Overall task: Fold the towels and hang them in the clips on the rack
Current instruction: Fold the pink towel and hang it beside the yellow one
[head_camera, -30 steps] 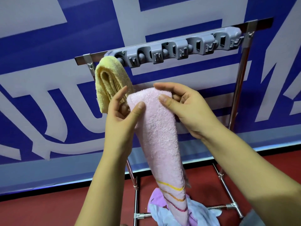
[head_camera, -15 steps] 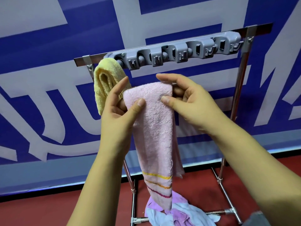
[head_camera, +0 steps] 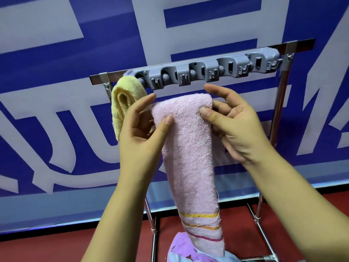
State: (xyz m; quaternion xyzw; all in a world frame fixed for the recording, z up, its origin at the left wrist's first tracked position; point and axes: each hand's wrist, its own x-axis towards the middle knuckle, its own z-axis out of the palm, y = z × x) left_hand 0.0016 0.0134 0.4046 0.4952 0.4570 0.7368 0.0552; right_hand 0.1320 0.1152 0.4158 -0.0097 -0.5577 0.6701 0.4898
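Note:
A folded pink towel (head_camera: 188,148) with yellow, orange and red stripes near its lower end hangs down between my hands. My left hand (head_camera: 143,129) pinches its upper left corner with thumb in front. My right hand (head_camera: 234,125) grips its upper right corner, index finger raised above the fold. The top fold sits just below the grey clip strip (head_camera: 204,70) on the metal rack (head_camera: 281,103). A folded yellow towel (head_camera: 122,103) hangs from the leftmost clip, right beside my left hand.
A blue and white banner (head_camera: 56,72) fills the wall behind the rack. More towels, purple and light blue (head_camera: 181,250), lie on the rack's lower bars. The floor (head_camera: 56,246) is red.
Both hands raised the pink towel closer to the clip strip and spread its top fold wider. My right index finger lifted off the towel.

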